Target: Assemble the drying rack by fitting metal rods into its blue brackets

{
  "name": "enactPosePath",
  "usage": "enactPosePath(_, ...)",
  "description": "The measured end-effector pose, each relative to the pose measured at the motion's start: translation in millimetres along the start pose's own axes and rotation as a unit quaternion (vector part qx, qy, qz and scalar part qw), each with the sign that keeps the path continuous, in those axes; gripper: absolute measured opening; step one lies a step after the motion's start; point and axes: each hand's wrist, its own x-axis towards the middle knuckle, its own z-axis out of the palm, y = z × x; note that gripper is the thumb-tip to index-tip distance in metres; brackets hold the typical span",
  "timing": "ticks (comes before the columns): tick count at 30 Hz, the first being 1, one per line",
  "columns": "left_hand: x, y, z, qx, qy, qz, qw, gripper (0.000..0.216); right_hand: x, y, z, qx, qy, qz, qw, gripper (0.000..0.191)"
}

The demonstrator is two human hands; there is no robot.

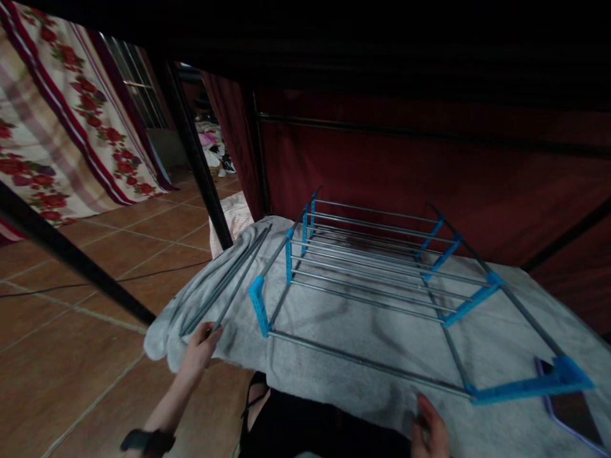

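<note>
My left hand [205,343] is closed, its fingertips pinching the near end of a thin grey metal rod [238,283]. The rod slants away across the blanket, beside several similar loose rods [214,298]. To their right stands a partly built rack [259,306] of grey metal rods joined by bright blue plastic connectors. Long crossbars run between its two sides, and the near part has a single low bar [367,364]. My right hand [431,429], cut by the bottom edge, is just in front of that bar. Its fingers are apart and nothing shows between them.
A grey blanket [329,381] covers the bed under the rack. A phone [570,407] lies by the near right connector. Black bed posts [198,152] and a dark overhead frame enclose the space. A red curtain [382,165] hangs behind; a cable [157,273] crosses the tiled floor.
</note>
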Motion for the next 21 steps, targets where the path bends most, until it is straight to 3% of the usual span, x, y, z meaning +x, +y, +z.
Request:
enactPosePath(2,-30,7,-4,-0.069,0.002,-0.023,0.997,0.041,-6,-2,16,0.029,-0.046,-0.033,0.998,0.061)
enactPosePath(6,-85,21,-9,-0.110,0.046,0.020,0.993,0.045,-26,-35,41,0.080,-0.168,-0.095,0.978,0.040)
enactPosePath(11,-132,3,-1,0.002,0.032,0.106,0.994,0.041,-41,-107,57,0.148,-0.246,-0.046,0.957,0.032)
enactPosePath(16,-151,-34,29,0.088,-0.010,0.206,0.975,0.039,-31,-162,53,0.260,-0.239,0.033,0.935,0.032)
enactPosePath(21,-139,-33,44,0.124,-0.123,0.421,0.890,0.038,-14,-169,32,0.365,-0.174,0.106,0.908,0.039)
